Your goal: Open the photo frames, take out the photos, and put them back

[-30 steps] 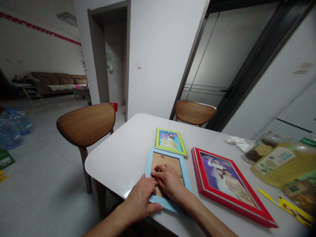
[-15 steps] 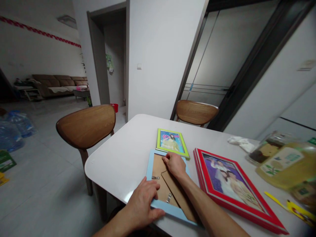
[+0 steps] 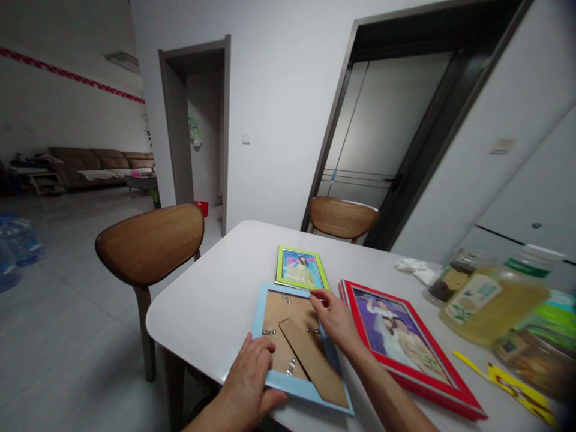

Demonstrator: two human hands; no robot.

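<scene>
A light blue picture frame [image 3: 260, 312] lies face down near the table's front edge. Its brown backing board [image 3: 294, 315] is held by several metal clips, and the stand [image 3: 317, 366] lies flat on it. At the lower left corner, my left hand [image 3: 252, 375] grips the frame, fingers on top and thumb along the bottom edge. My right hand [image 3: 335, 319] is closed at the upper right corner, its fingertips on the rim. Just behind is a green picture frame [image 3: 324, 273], its photo facing up. To the right lie stacked red picture frames [image 3: 407, 375].
On the right stand a bottle of yellow liquid [image 3: 486, 300], a jar with dark contents [image 3: 459, 276] and another jar [image 3: 535, 360]. A white tissue [image 3: 416, 269] and yellow items [image 3: 517, 390] lie there too. Wooden chairs [image 3: 153, 243] stand around the white table [image 3: 202, 306].
My right hand has moved from the top middle of the backing to the upper right corner, uncovering clips at the top and right. My left hand keeps its place. The view has shifted slightly.
</scene>
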